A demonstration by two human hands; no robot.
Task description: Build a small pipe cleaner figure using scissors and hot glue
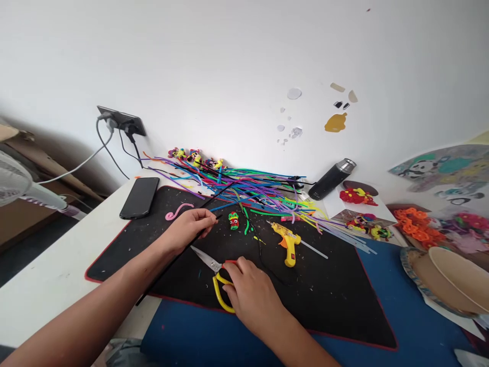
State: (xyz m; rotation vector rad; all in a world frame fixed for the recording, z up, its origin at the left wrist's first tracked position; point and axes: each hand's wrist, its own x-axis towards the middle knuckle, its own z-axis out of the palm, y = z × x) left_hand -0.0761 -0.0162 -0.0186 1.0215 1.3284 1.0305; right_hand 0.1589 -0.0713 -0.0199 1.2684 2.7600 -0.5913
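No legible lettering, no readable labels or brands, no numbers, no signs

The long strip [216, 195] is plain black, and the scissors [206, 259] pair silver blades with yellow handles touched with red. The mat [324, 295] is black too, lightly speckled with pale flecks and edged in a thin red line. The glue gun [289, 245] is yellow with an orange trigger; the curled piece [176, 212] is pink. The small figure [233, 221] mixes red, green and yellow. The heap of stems [263, 191] (the most varied by far) mingles purple, blue, green, red and yellow. The flask [328, 182] is black, silver at its cap.
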